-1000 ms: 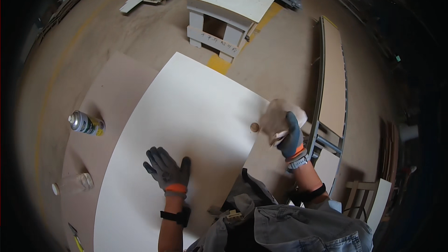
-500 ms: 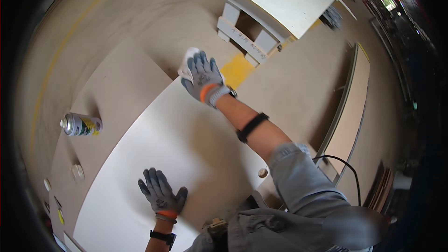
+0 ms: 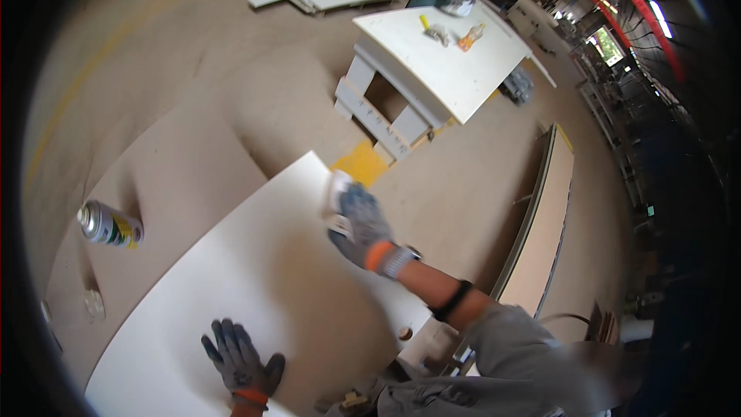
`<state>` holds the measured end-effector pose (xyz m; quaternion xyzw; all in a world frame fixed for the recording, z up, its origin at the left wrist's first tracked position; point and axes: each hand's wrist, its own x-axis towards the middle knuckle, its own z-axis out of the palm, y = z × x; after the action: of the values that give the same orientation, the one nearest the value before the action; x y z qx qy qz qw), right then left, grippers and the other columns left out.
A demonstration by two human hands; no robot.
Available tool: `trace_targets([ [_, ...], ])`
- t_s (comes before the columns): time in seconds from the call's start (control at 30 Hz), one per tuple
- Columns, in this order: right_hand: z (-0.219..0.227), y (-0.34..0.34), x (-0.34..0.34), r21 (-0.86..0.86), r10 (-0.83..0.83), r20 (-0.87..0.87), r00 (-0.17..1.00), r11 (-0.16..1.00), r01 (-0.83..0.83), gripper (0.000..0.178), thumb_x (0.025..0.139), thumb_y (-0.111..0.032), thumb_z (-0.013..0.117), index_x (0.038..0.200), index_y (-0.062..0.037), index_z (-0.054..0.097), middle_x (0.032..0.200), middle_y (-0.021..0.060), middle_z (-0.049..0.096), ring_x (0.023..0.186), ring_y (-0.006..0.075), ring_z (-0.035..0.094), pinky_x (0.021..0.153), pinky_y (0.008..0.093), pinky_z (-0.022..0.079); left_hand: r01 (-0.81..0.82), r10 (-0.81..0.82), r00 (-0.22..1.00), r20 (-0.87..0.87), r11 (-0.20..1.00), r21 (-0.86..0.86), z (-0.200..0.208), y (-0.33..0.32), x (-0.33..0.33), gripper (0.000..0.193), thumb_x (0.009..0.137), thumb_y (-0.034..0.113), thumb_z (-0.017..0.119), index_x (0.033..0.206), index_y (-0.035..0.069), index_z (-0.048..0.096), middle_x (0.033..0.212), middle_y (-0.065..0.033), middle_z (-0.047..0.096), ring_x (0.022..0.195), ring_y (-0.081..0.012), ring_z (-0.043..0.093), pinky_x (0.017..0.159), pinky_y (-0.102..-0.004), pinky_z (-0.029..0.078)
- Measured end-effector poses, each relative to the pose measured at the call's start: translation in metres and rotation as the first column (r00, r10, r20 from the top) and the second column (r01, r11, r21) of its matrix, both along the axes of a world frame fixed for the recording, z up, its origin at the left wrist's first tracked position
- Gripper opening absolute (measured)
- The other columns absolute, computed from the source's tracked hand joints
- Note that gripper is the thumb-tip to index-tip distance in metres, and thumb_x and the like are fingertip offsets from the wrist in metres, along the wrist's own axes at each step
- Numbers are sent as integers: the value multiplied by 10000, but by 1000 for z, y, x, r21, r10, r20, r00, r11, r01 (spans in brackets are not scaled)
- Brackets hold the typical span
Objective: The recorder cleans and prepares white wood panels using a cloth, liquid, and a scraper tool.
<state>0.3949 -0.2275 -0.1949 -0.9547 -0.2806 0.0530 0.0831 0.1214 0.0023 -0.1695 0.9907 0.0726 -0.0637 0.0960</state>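
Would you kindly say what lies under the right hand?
A pale cloth shows under the right hand, at the edge of the white panel; whatever the cloth covers is hidden.

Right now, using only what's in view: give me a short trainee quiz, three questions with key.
1. What does the right hand hold?
2. True or false: the left hand is clenched into a fist.
3. Fill in: the spray can is on a brown board, to the ____ of the white panel.

Key:
1. A pale cloth.
2. False; it is open on the panel, fingers spread.
3. Left.
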Motion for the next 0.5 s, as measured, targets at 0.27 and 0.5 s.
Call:
trace_targets([
  [0.27, -4, 63, 67, 96, 85, -81, 993, 992, -77, 710, 893, -439, 410, 1397, 41, 268, 1476, 243, 223, 1385, 406, 165, 1132, 438, 153, 35, -47, 984, 171, 997, 72, 3, 4, -5, 837, 862, 586, 472, 1390, -41, 305, 1441, -246, 310, 1374, -402, 209, 1082, -601, 128],
  [0.5, 25, -101, -78, 84, 80, -160, 984, 994, -67, 650, 845, -351, 534, 1314, 57, 346, 1371, 287, 320, 1344, 447, 220, 1120, 469, 176, 10, -18, 995, 99, 997, 73, 2, -3, 1, 921, 678, 394, 680, 1342, -105, 284, 1421, -268, 286, 1366, -432, 191, 1095, -621, 99],
])
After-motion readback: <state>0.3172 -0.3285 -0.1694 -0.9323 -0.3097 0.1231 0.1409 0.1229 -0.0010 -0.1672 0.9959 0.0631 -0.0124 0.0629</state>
